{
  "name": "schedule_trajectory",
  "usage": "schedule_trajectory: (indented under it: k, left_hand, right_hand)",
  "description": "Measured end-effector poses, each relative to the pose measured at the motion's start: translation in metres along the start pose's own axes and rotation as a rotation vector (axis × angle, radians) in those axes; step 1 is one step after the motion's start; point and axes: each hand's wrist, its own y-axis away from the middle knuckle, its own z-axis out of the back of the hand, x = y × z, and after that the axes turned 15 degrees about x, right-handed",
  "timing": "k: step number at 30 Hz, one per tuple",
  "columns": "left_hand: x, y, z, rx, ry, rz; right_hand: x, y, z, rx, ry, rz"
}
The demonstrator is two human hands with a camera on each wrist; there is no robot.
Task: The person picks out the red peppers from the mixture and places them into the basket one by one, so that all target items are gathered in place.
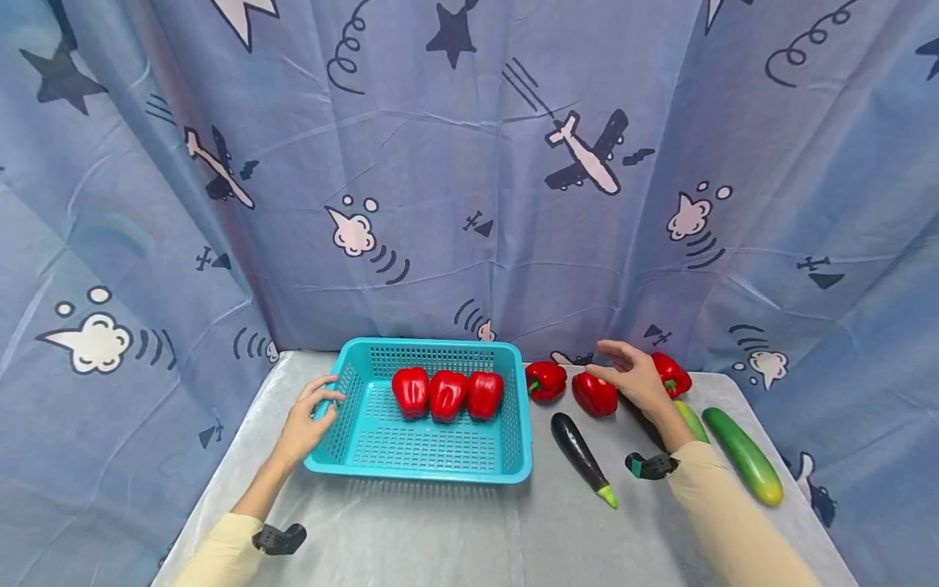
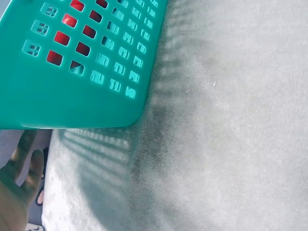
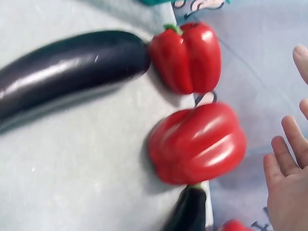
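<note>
A turquoise plastic basket point(image 1: 418, 478) holds three red bell peppers point(image 1: 448, 396) in a row. My left hand point(image 1: 308, 420) is at the basket's left side, its relaxed fingers by the rim; whether they touch it is hard to tell. In the left wrist view, that hand point(image 2: 19, 187) shows beside the end of the basket point(image 2: 72, 108). My right hand point(image 1: 637, 381) hovers beside a red bell pepper point(image 1: 595, 395), fingers spread and holding nothing. In the right wrist view, a gap separates the hand point(image 3: 291, 187) from that bell pepper point(image 3: 199, 144).
Another bell pepper point(image 1: 546, 381) lies just right of the basket, with an eggplant point(image 1: 582, 452) in front. Farther right are a bell pepper point(image 1: 671, 375), a partly hidden second eggplant point(image 1: 644, 420), a green vegetable point(image 1: 692, 421) and a cucumber point(image 1: 744, 456). A patterned curtain point(image 1: 440, 204) hangs behind the table.
</note>
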Motion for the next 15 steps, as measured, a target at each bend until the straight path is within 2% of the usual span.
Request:
schedule_trajectory:
  k: [8, 15]
  left_hand:
    - [0.004, 0.0, 0.0, 0.003, 0.005, 0.007]
    - [0.003, -0.001, 0.0, -0.002, 0.004, -0.002]
  right_hand:
    - [-0.018, 0.006, -0.001, 0.021, 0.007, -0.058]
    - [-0.035, 0.006, -0.008, 0.044, 0.024, -0.167]
